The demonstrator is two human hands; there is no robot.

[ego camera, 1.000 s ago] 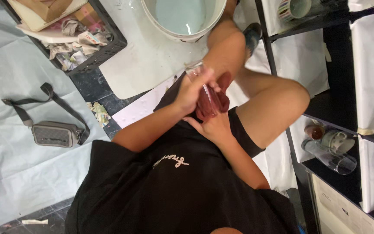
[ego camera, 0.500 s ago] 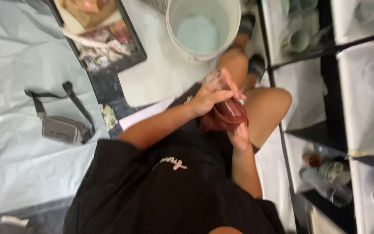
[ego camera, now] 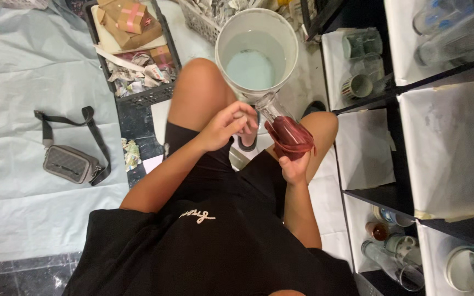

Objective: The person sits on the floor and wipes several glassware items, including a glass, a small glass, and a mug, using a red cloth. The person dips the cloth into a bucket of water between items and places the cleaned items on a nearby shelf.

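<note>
Red film or wrap covers the lower body of the glass bottle [ego camera: 285, 130] at frame centre; the clear neck is bare and points toward the white bucket [ego camera: 257, 50] above. Your right hand [ego camera: 294, 164] is closed round the wrapped base from below. Your left hand [ego camera: 229, 125] sits just beside the neck, fingers loosely curled; whether it pinches anything, you cannot tell. Judgement: the covering looks partly worked, the neck end not yet dealt with. Grey pouch [ego camera: 71, 163] lies left; crate of paper scraps [ego camera: 133, 52] upper left; shelves [ego camera: 412, 109] right.
</note>
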